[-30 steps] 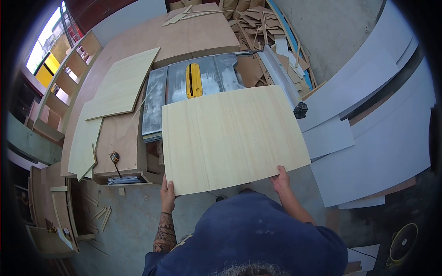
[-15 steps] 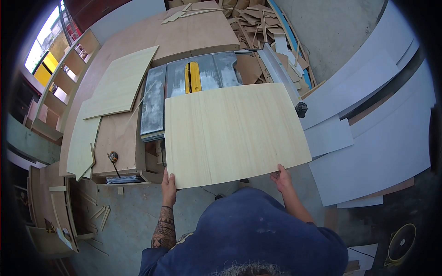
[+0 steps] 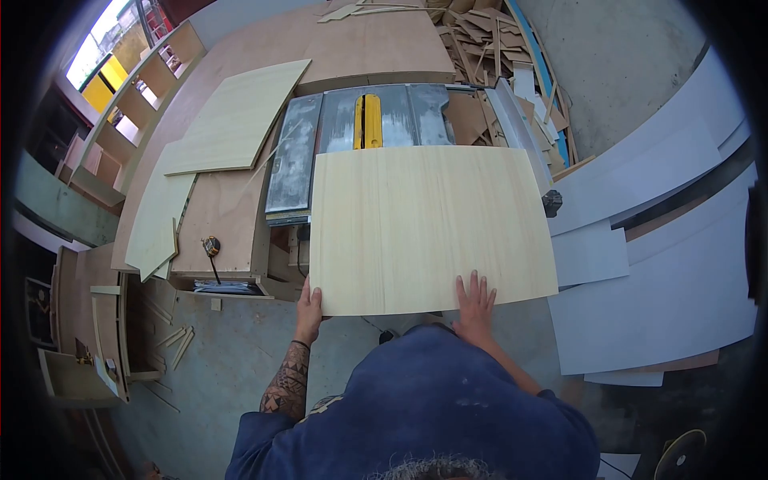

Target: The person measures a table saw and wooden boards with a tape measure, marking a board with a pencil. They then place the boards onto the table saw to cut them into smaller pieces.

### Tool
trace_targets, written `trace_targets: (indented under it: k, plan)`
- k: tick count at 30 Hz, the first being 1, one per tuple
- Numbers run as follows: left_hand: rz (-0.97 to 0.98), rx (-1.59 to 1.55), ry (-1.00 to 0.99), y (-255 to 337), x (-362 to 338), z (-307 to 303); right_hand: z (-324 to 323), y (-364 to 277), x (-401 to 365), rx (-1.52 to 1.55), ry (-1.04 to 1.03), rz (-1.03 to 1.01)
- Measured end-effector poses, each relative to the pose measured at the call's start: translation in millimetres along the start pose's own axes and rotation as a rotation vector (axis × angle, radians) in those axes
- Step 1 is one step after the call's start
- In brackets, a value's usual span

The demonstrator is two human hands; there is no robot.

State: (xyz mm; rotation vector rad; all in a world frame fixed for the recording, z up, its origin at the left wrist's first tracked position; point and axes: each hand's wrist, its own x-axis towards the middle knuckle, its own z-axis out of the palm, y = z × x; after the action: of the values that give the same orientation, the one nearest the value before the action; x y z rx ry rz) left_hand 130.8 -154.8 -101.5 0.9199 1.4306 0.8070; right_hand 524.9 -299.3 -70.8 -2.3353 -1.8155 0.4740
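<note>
A pale wooden panel (image 3: 432,224) lies over the front part of the table saw (image 3: 292,172), its near edge close to my body. My left hand (image 3: 308,314) grips the panel's near left corner, the thumb on top. My right hand (image 3: 475,308) rests flat on the near edge, right of the middle, with its fingers spread. Beyond the panel's far edge shows the yellow insert (image 3: 368,122) of the saw. What lies beneath the panel is hidden.
Left of the saw, a large plywood surface (image 3: 216,216) bears other pale panels (image 3: 240,120) and a tape measure (image 3: 211,246). Wood offcuts (image 3: 480,40) are piled at the back. White sheets (image 3: 656,280) lie on the right, thin strips (image 3: 182,346) on the floor.
My right hand has moved from gripping the panel's near edge to lying flat on top, further left. The view has shifted; the left hand still holds the corner.
</note>
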Motion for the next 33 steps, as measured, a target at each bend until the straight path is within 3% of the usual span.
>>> trace_targets:
  k: [2, 6, 15, 22, 24, 26, 30, 33]
  plan:
    - [-0.006, 0.009, 0.004, 3, -1, 1, 20, 4, 20, -0.167, 0.044, -0.156]
    - [0.043, 0.030, -0.016, -19, 18, -9, 26, 9, 40, -0.150, 0.096, -0.165]
    - [-0.018, 0.024, 0.017, 7, 11, 1, 18, 6, 47, -0.160, 0.093, -0.177]
    - [-0.023, 0.079, -0.068, 22, 4, 1, 17, 14, 52, -0.182, 0.150, -0.226]
    - [0.126, 0.093, -0.061, 2, 19, -12, 19, 15, 52, -0.167, 0.164, -0.249]
    - [0.138, 0.107, -0.077, 1, 20, -13, 19, 17, 55, -0.151, 0.181, -0.285]
    - [-0.019, -0.031, -0.073, 24, 10, -1, 19, 20, 57, -0.171, 0.160, -0.297]
    - [0.101, -0.001, -0.073, 3, 27, -7, 18, 17, 57, -0.190, 0.151, -0.289]
